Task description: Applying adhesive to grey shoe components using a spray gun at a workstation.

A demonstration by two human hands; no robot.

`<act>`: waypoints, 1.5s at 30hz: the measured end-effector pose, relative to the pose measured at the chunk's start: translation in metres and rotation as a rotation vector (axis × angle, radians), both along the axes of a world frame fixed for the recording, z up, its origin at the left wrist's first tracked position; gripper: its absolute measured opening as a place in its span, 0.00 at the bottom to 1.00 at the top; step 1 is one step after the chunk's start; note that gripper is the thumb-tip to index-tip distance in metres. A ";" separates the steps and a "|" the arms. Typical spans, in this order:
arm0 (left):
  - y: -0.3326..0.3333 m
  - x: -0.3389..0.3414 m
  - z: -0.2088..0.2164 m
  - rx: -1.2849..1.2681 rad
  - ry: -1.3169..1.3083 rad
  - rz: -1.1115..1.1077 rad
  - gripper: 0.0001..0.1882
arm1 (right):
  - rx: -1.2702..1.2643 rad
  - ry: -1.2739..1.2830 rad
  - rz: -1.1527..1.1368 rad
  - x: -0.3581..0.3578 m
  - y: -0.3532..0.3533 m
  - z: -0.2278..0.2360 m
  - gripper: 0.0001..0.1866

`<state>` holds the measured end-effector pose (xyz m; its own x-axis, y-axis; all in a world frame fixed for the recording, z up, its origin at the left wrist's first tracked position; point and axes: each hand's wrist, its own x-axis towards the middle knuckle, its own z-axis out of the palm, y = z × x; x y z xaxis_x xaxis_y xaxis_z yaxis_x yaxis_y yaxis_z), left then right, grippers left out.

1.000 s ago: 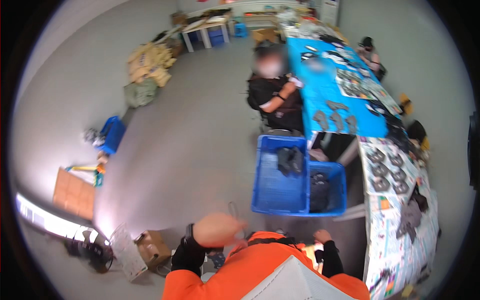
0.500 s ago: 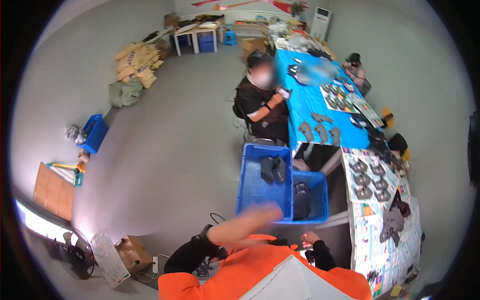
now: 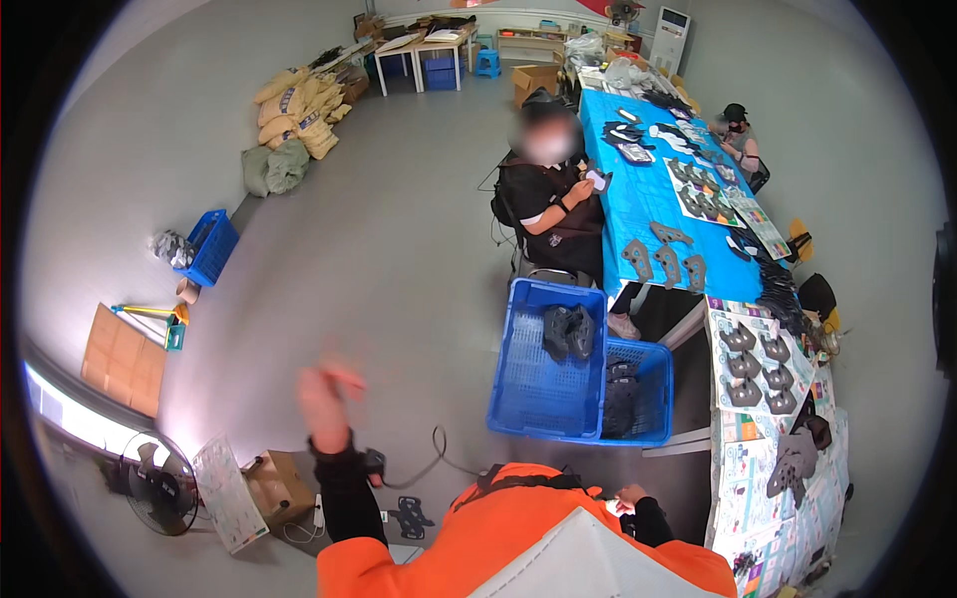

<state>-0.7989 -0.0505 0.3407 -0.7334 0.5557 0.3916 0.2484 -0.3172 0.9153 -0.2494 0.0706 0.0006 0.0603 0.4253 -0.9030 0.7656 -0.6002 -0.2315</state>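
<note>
My left hand [image 3: 324, 404] is raised at the lower left over the grey floor, its fingers smeared by motion; whether it holds anything does not show. Beside its wrist is a small black device [image 3: 374, 466], with a dark cable [image 3: 439, 453] nearby. My right hand [image 3: 630, 496] is low in front of my orange top [image 3: 518, 508], near the table's left side. It is small in view, and its fingers cannot be made out clearly. Below my left hand lie dark flat pieces [image 3: 411, 516].
Ahead stand two blue crates [image 3: 543, 399] [image 3: 653, 389] holding dark items. At right, a paper-covered table [image 3: 738, 478] bears grey shaped pieces [image 3: 743, 366]. A seated co-worker [image 3: 548, 199] handles a piece at the blue-covered table [image 3: 623, 204]. A fan [image 3: 159, 488] stands lower left.
My left hand has swung leftward from in front of my chest out over the floor. My right hand stays low by my body. The view has shifted slightly.
</note>
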 end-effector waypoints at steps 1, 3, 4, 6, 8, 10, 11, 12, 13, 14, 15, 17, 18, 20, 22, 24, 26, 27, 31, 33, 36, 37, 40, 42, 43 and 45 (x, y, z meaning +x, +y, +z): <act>-0.009 0.001 0.032 0.173 0.083 0.207 0.30 | -0.014 -0.002 0.008 0.010 0.006 -0.011 0.09; -0.036 -0.002 0.055 0.390 0.444 0.685 0.27 | 0.417 0.332 1.466 0.045 0.032 -0.048 0.07; -0.052 -0.003 0.056 0.433 0.728 0.951 0.25 | 0.574 0.442 1.465 0.060 0.041 -0.065 0.06; -0.053 0.037 0.069 0.449 0.814 0.852 0.22 | 0.350 0.355 0.688 0.063 0.063 -0.110 0.06; -0.054 0.050 0.038 0.328 1.019 0.360 0.16 | -0.033 0.164 -0.111 0.083 0.056 -0.101 0.06; -0.068 0.080 0.033 0.016 0.831 -0.526 0.15 | 0.098 0.030 0.052 -0.005 0.069 0.012 0.07; -0.049 0.085 0.035 0.122 0.754 -0.961 0.21 | 0.106 0.022 0.055 -0.009 0.068 0.033 0.07; -0.048 0.091 0.033 0.125 0.750 -0.954 0.21 | 0.125 0.005 0.109 -0.014 0.066 0.046 0.08; -0.048 0.095 0.031 0.149 0.813 -1.033 0.27 | 0.142 -0.011 0.165 -0.016 0.068 0.052 0.08; -0.048 0.098 0.030 0.171 0.877 -1.112 0.35 | 0.144 -0.014 0.173 -0.017 0.074 0.052 0.08; -0.051 0.100 0.031 0.168 0.875 -1.113 0.35 | 0.134 -0.002 0.200 -0.017 0.075 0.049 0.08; -0.057 0.104 0.032 0.117 0.686 -0.642 0.43 | 0.120 0.014 0.224 -0.020 0.077 0.045 0.08; -0.060 0.100 0.036 0.105 0.690 -0.642 0.43 | 0.113 0.023 0.193 -0.024 0.078 0.044 0.08; -0.061 0.083 0.038 0.208 0.890 -0.681 0.53 | 0.112 0.057 0.165 -0.019 0.085 0.021 0.09; -0.060 0.081 0.033 0.205 0.868 -0.717 0.54 | 0.109 0.055 0.202 -0.031 0.077 0.033 0.09; -0.057 0.083 0.033 0.209 0.844 -0.751 0.55 | 0.095 0.041 0.198 -0.033 0.076 0.033 0.09; -0.055 0.092 0.038 0.289 0.735 -0.757 0.57 | 0.079 0.044 0.200 -0.024 0.071 0.025 0.08; -0.053 0.094 0.035 0.286 0.744 -0.750 0.57 | 0.065 0.039 0.175 -0.022 0.069 0.022 0.08; -0.056 0.098 0.037 0.295 0.713 -0.759 0.57 | 0.049 0.060 0.148 -0.024 0.056 0.017 0.09; -0.056 0.096 0.042 0.265 0.718 -0.793 0.56 | 0.047 0.083 0.135 -0.023 0.051 0.010 0.08; -0.051 0.080 0.052 0.122 0.819 -1.035 0.55 | 0.064 0.111 0.033 -0.028 0.031 0.006 0.08; -0.041 0.076 0.048 -0.044 0.751 -1.252 0.52 | 0.027 0.134 0.035 -0.027 0.027 0.000 0.07; -0.008 0.079 0.029 -0.427 0.555 -1.376 0.48 | 0.295 0.175 0.453 -0.040 0.014 -0.002 0.11; 0.004 0.086 0.015 -0.658 0.458 -1.287 0.45 | 0.243 0.683 0.217 -0.046 0.015 -0.001 0.15; 0.003 0.080 0.000 -0.728 0.526 -1.126 0.44 | -0.108 0.788 0.049 -0.086 0.030 0.078 0.31; 0.013 0.082 -0.004 -0.778 0.610 -1.016 0.43 | 0.228 1.343 -0.542 -0.112 0.026 0.180 0.42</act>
